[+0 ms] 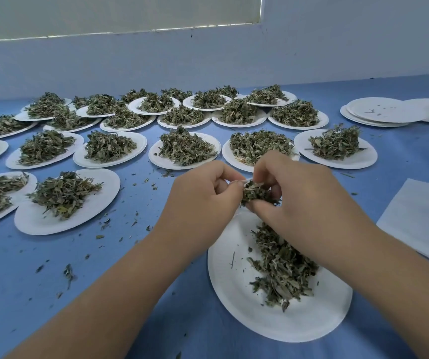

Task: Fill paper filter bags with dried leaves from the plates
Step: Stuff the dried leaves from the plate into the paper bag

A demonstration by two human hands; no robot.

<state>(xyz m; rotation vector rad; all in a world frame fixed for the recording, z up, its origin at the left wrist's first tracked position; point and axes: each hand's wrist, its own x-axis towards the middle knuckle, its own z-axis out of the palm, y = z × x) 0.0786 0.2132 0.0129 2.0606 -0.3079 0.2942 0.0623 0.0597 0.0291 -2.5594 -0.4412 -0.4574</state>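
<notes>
1. The left hand (205,193) and right hand (293,193) are meeting just above the near round white paper plate (223,281). The left is pinching a thin white edge, probably the mouth of a white paper filter bag (245,181), most of which is hidden. The right's curled fingers are gripping a clump of dried green leaves (256,194) against it.
2. If the mouth is sagging shut or the clump is too big, brittle leaves are probably going to spill. Crumbs are already lying scattered around.
3. Stiff stems being pushed hard are risking a tear in the thin paper.
4. The loose leaf pile (283,270) is lying on the near plate under the right forearm, so a dropping wrist is liable to sweep it off.
5. The smooth blue table covering (53,294) is carrying many heaped white plates (185,149), a stack of empty white plates (387,111) and flat white sheets (420,218).
6. A pale wall (208,60) is rising behind, with a pale window blind (104,14) letting light in beneath.
</notes>
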